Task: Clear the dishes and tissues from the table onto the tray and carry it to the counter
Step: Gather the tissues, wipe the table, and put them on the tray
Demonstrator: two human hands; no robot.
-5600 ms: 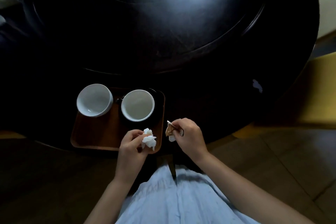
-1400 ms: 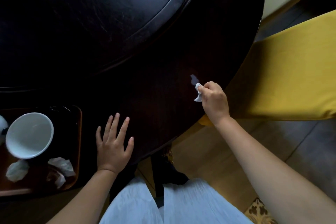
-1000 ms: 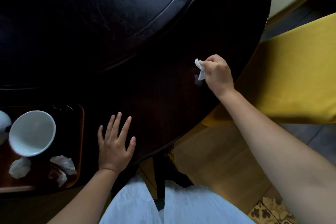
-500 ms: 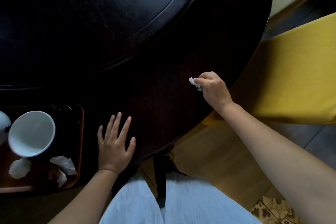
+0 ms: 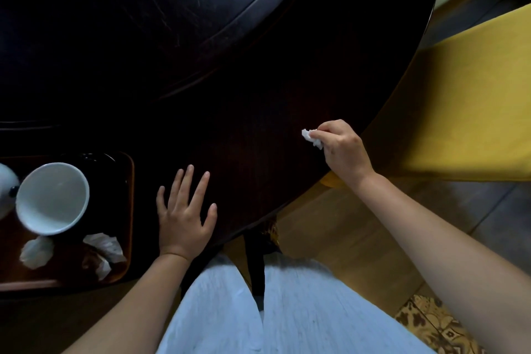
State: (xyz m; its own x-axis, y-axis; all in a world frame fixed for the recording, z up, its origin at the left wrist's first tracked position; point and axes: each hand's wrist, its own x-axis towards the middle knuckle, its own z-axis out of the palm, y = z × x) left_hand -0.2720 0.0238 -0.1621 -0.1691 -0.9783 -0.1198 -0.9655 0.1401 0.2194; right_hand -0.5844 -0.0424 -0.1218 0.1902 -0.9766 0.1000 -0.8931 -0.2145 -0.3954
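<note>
My right hand (image 5: 343, 149) pinches a small crumpled white tissue (image 5: 311, 138) against the dark round table (image 5: 258, 129) near its right edge. My left hand (image 5: 184, 213) lies flat on the table with fingers spread, holding nothing, just right of the brown wooden tray (image 5: 128, 210). On the tray stands a white bowl (image 5: 51, 198), with a second white dish (image 5: 5, 181) cut off by the left border. Two crumpled tissues (image 5: 105, 247) (image 5: 36, 251) lie on the tray in front of the bowl.
A raised dark turntable (image 5: 143, 23) fills the table's centre. A yellow chair seat (image 5: 465, 100) is tucked against the table's right edge. Wooden floor (image 5: 344, 238) and a patterned rug corner (image 5: 436, 322) lie below; my light skirt (image 5: 258, 310) is at the bottom.
My right hand has wiped back and forth with the tissue over a pale spot on the table, which no longer shows. The left hand has stayed flat; earlier both hands put tissues on the tray.
</note>
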